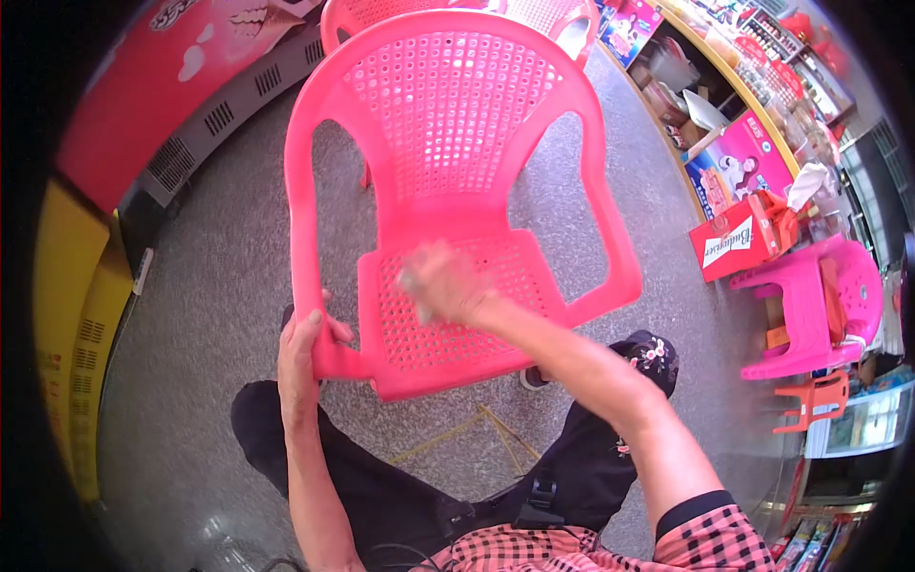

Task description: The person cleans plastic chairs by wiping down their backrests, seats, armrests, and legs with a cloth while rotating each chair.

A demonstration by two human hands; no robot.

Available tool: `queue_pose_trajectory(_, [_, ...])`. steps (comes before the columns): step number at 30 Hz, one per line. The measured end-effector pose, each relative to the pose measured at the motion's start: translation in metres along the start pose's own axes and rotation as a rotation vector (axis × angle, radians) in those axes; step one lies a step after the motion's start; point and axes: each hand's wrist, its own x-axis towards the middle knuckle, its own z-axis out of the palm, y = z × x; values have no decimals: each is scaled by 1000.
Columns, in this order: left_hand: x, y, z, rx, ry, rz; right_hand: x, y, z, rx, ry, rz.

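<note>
A pink plastic armchair with a perforated back and seat stands upright in front of me. My left hand is wrapped round the front of its left armrest. Over the seat, my right hand is smeared by motion. A small grey cloth-like wad shows at its fingers, too blurred to name surely. The palm side of the right hand is hidden, and I cannot tell if the wad touches the seat.
More pink chairs stand behind. On the right are a red Budweiser box, a magenta plastic stool, a small orange chair and stocked shelves. A red freezer and a yellow cabinet line the left.
</note>
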Motion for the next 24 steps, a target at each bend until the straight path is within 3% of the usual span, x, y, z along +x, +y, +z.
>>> queue_pose_trajectory(3, [-1,7,5,12,11,-31,28,50,-23,90,418,214])
queue_pose_trajectory(6, [0,4,2,-10,-22,-60,34,76,-3,20,534,363])
queue_pose_trajectory(8, [-1,5,0,-10,-27,-54,28,84,34,-103,516,383])
queue_pose_trajectory(10, [-1,2,2,-25,-46,-62,20,66,41,-176,369,555])
queue_pose_trajectory(14, [6,-3,-2,-102,-69,-59,15,73,52,-125,372,541])
queue_pose_trajectory(16, [4,-1,-2,-66,-21,-60,-9,47,62,-181,439,424])
queue_pose_trajectory(20, [2,1,2,-17,6,-25,-78,-20,47,162,150,333])
queue_pose_trajectory(21, [3,-1,1,-50,7,-31,-86,-24,39,158,147,334])
queue_pose_trajectory(23, [3,-2,0,-47,2,-35,-106,-28,19,378,-152,328])
queue_pose_trajectory(24, [3,-3,0,-40,-2,-36,-113,-23,6,373,-159,332])
